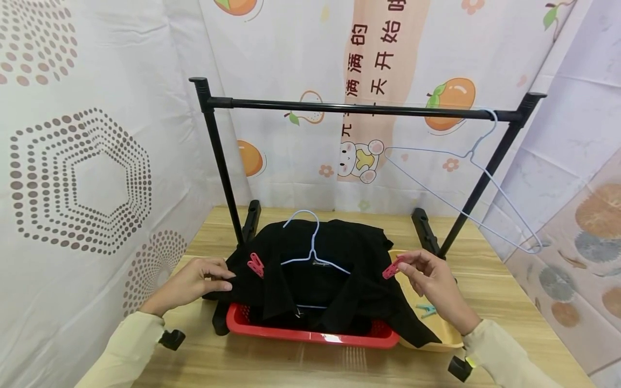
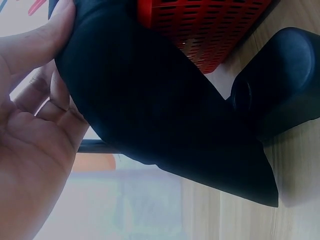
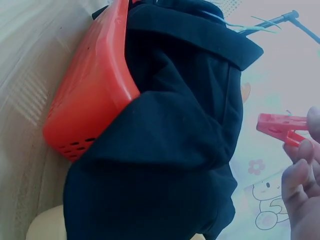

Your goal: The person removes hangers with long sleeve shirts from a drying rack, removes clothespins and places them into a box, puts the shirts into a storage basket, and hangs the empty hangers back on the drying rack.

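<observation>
Black collared shirt [image 1: 317,283] at six o'clock, draped over a red plastic basket [image 1: 310,337], blue hanger [image 1: 312,254] inside; left hand [image 1: 201,280] pinches it at nine; right hand [image 1: 432,277] pinches a pink clothespin [image 1: 391,268] at three; the cloth looks soft, light, floppy, best held at its shoulders.

Shiny plastic next to dull black cloth
The black collared shirt [image 1: 368,291] is smooth matt fabric, the red basket [image 1: 310,336] proper glossy plastic, pink clothespins [image 1: 257,265] and yellow tray [image 1: 443,331] look plastic too, the rack's black crossbar [image 1: 320,106] is smooth with a sheen, and the wood-grain tabletop [image 1: 271,366] is kinda reflective
</observation>
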### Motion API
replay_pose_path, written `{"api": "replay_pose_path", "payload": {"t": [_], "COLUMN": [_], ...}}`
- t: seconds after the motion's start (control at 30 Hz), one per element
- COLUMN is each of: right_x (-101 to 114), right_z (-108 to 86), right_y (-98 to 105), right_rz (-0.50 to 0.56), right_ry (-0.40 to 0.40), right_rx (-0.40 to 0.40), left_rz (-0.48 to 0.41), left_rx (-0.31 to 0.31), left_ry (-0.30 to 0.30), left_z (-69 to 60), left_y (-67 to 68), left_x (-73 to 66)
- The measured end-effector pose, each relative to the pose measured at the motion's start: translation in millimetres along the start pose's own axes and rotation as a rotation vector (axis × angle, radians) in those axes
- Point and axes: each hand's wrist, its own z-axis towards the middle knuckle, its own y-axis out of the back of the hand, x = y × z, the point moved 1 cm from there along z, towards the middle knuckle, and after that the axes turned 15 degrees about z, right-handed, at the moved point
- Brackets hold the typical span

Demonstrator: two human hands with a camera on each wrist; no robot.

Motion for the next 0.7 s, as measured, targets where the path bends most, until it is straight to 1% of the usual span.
{"api": "replay_pose_path", "payload": {"t": [0.2, 0.43, 0.6, 0.7], "right_x": [-4, -14, -22, -28], "right_z": [0.2, -0.1, -0.5, -0.5], "right_y": [2, 9, 15, 20], "right_rz": [-0.018, -0.043, -0.06, -0.078], "right_ry": [-0.072, -0.109, -0.151, -0.158], "right_rx": [-0.027, -0.061, -0.075, -0.085], "left_rz": [0.007, -0.006, -0.016, -0.017], "left_rx": [-0.002, -0.006, -0.002, -0.001], "left_ry": [0.004, -0.003, 0.004, 0.006], "left_z": [0.3, -0.5, -0.8, -1.1], "left_y": [0.4, 0.4, -0.1, -0.5], "left_x": [-0.8, -0.4, -0.4, -0.3]}}
